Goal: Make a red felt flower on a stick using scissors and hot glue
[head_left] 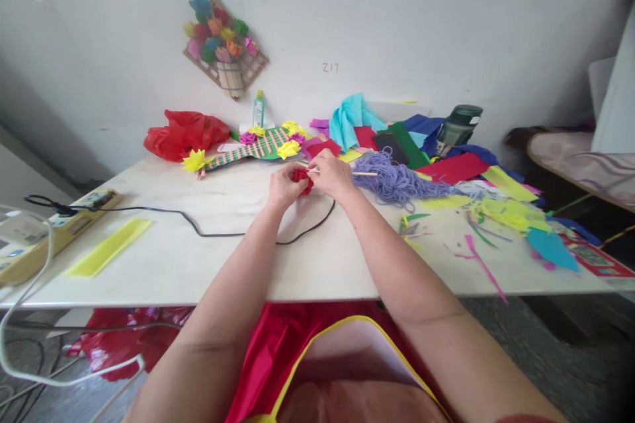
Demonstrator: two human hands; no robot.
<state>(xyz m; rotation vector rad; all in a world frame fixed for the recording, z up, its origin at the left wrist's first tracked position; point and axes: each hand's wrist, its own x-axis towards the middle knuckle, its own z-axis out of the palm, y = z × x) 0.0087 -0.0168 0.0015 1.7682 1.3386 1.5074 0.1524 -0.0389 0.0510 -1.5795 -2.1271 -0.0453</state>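
Note:
Over the middle of the white table [198, 258], my left hand [284, 186] and my right hand [331, 173] are closed together on a small red paper flower [302, 180]. A thin wooden stick [364, 174] pokes out to the right from under my right hand; the flower seems to sit on its end. Both hands have their fingers curled round the red paper. Just behind them lies a green-and-pink woven paper piece [258, 146] with yellow and purple paper flowers on it.
A black cable [198, 230] runs across the table from a power strip [69, 225] at the left. A yellow paper strip [109, 248] lies front left. Purple yarn [394, 178], coloured paper sheets [456, 167], scraps, a dark jar [459, 124], a glue bottle [258, 108], a red bag [183, 133].

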